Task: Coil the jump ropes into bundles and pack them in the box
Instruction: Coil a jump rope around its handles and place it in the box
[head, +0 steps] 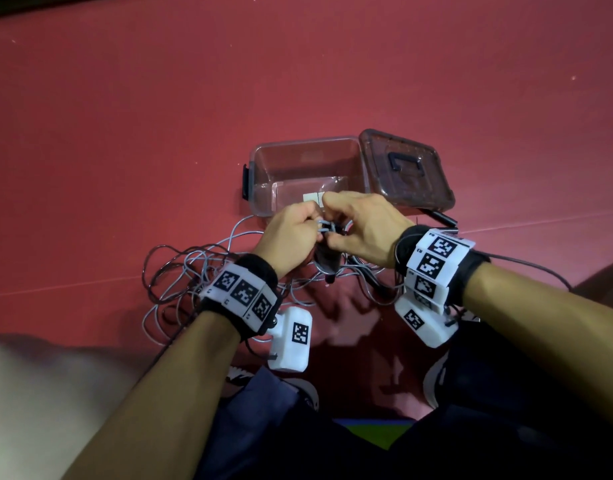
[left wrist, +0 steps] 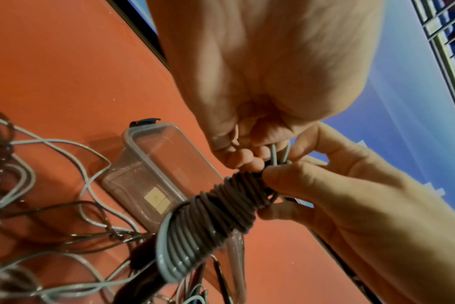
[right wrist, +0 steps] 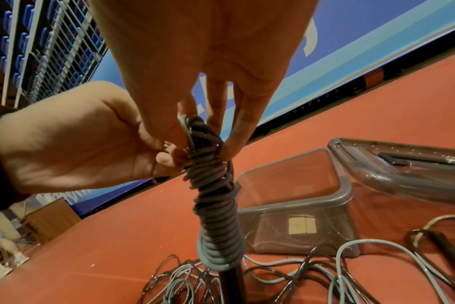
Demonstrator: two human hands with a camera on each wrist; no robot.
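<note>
A grey jump rope is wound into a tight bundle [left wrist: 216,214] [right wrist: 216,205] around black handles, hanging upright between both hands. My left hand [head: 291,230] [left wrist: 247,156] grips the top of the bundle, with short rope ends sticking out past its fingers. My right hand [head: 353,223] [right wrist: 208,133] pinches the bundle's top turns with thumb and fingers. The clear plastic box [head: 263,181] [left wrist: 133,139] [right wrist: 346,197] stands open just beyond the hands, with a pale label on its floor. Loose grey and dark ropes [head: 180,271] [left wrist: 39,216] [right wrist: 364,251] lie tangled on the red floor below.
The box lid [head: 409,168] [right wrist: 403,164] with a black handle leans against the box's right side. Another black rope handle [head: 443,216] [right wrist: 444,246] lies on the floor at right. My shoes [head: 433,379] are below the hands. A blue board borders the red floor.
</note>
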